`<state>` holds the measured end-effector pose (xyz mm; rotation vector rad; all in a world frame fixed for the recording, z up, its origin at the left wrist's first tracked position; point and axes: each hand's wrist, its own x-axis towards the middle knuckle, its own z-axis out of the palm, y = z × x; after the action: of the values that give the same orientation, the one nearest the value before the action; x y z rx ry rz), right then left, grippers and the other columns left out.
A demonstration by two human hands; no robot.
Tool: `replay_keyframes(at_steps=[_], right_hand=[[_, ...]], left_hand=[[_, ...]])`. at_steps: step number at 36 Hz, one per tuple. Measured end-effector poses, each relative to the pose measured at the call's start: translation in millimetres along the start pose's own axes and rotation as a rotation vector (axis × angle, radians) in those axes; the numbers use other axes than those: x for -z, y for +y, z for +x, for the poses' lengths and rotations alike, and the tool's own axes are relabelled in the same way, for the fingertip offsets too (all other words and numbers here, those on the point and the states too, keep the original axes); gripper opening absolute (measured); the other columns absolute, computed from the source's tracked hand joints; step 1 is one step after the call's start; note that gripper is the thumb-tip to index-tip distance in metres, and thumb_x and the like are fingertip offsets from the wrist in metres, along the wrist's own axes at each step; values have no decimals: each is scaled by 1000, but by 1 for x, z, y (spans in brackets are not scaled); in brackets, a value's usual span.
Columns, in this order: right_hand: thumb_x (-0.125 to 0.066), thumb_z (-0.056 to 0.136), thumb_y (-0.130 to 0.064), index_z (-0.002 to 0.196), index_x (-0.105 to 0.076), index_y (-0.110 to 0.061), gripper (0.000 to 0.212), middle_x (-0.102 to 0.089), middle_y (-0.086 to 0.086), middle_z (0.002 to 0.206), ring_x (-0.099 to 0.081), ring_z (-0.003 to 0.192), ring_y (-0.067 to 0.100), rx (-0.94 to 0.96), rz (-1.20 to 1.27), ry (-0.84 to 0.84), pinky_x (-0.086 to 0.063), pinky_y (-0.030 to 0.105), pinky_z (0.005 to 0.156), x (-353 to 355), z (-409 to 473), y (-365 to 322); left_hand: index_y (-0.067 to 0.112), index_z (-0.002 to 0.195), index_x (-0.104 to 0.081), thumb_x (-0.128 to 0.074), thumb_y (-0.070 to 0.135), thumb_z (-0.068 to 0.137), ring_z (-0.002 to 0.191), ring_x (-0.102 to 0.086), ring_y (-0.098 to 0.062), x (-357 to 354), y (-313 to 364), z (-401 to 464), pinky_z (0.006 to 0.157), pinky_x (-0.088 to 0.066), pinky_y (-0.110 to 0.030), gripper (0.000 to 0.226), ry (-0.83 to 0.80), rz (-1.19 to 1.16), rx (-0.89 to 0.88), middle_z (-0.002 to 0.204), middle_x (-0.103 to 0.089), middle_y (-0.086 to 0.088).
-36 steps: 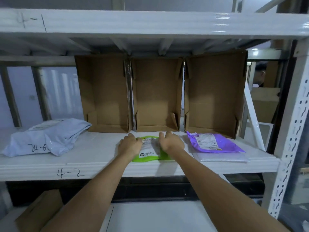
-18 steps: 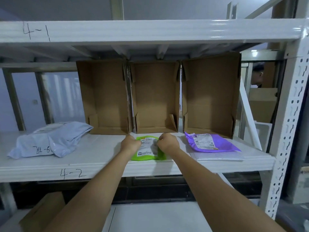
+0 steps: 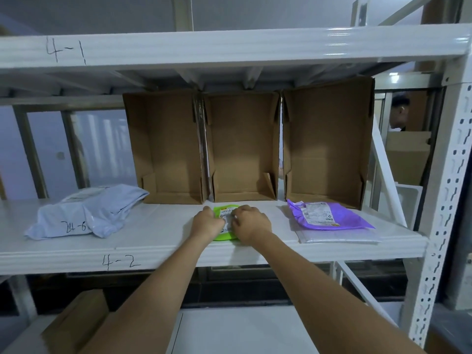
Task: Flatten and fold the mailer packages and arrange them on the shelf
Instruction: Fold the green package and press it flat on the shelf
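A small green mailer (image 3: pixel 221 210) with a white label lies on the white shelf (image 3: pixel 158 241) marked 4-2, in front of the middle cardboard box. My left hand (image 3: pixel 207 223) grips its left side and my right hand (image 3: pixel 250 223) grips its right side, fingers curled over it. Both hands are close together and cover most of the mailer. A purple mailer (image 3: pixel 329 217) with a label lies to the right on a flat grey-white mailer (image 3: pixel 337 237). A crumpled pale blue mailer (image 3: pixel 86 213) marked 24-6 sits at the left.
Three open brown cardboard boxes (image 3: pixel 242 146) stand side by side at the back of the shelf. A perforated white upright (image 3: pixel 447 200) frames the right side. Another cardboard box (image 3: pixel 74 320) sits below left. A person's head shows behind the rack at right.
My two hands have drawn closer together over the green mailer, folding its sides inward so that less of it shows. The camera has shifted slightly.
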<state>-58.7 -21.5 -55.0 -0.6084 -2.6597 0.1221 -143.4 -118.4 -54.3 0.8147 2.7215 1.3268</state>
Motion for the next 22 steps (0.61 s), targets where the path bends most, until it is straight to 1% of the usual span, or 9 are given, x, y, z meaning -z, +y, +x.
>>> replay_keyframes(at_steps=[3,8,11,14,16,19,20,21,22], right_hand=[[-36,100,-33,135,-51,-18,41,-52,8,133,-50,118,27,-7,-8,-29,-43,38,95,-2,0,-3],[-33,101,-34,136,-49,-16,43,-50,10,137,-47,122,28,-10,52,-66,-42,39,97,-4,-1,-2],[-32,101,-39,135,-51,-17,45,-51,9,134,-48,121,28,-34,68,-65,-42,39,97,-3,-1,-2],[-33,101,-37,137,-49,-15,45,-48,13,136,-46,123,30,-80,208,-86,-41,40,101,-2,0,-3],[-31,101,-37,139,-45,-13,47,-46,16,137,-45,124,33,-127,334,-99,-39,40,103,-1,2,-6],[-33,100,-46,144,-39,-13,56,-43,19,141,-43,128,35,-188,510,-114,-36,40,104,6,4,-12],[-33,99,-51,145,-38,-13,60,-42,18,143,-42,129,34,-207,579,-114,-35,40,104,10,5,-15],[-34,97,-55,145,-39,-12,65,-42,17,144,-42,130,34,-230,663,-116,-35,38,103,14,5,-18],[-36,96,-59,144,-42,-11,68,-45,15,143,-44,130,32,-248,761,-109,-35,37,100,17,6,-21]], left_hand=[[3,103,-55,-58,14,84,99,-56,-30,0,-3,-1,71,-40,-31,21,4,18,-30,105,-61,-15],[5,106,-57,-57,16,85,103,-54,-30,-2,-4,-1,79,-43,-32,23,-29,193,-143,112,-58,-15],[5,117,-53,-55,17,88,109,-55,-31,-2,-1,1,83,-44,-33,32,-26,150,-49,119,-58,-15],[1,109,-55,-52,14,87,109,-58,-34,0,5,7,83,-48,-36,26,-5,-93,121,117,-61,-21],[0,113,-59,-50,18,81,101,-63,-37,0,3,23,87,-53,-42,38,2,-402,269,111,-64,-22],[2,110,-61,-43,19,74,90,-66,-34,-15,-21,73,86,-54,-53,44,13,-847,403,101,-67,-16],[2,109,-62,-41,18,71,88,-66,-33,-10,-13,66,84,-55,-52,46,-16,-932,443,99,-68,-16],[0,105,-62,-40,17,74,86,-66,-31,-1,2,47,81,-56,-47,42,-9,-1015,459,95,-68,-16],[-1,95,-61,-39,16,82,79,-63,-30,8,14,31,76,-56,-40,31,-20,-1054,435,83,-67,-15]])
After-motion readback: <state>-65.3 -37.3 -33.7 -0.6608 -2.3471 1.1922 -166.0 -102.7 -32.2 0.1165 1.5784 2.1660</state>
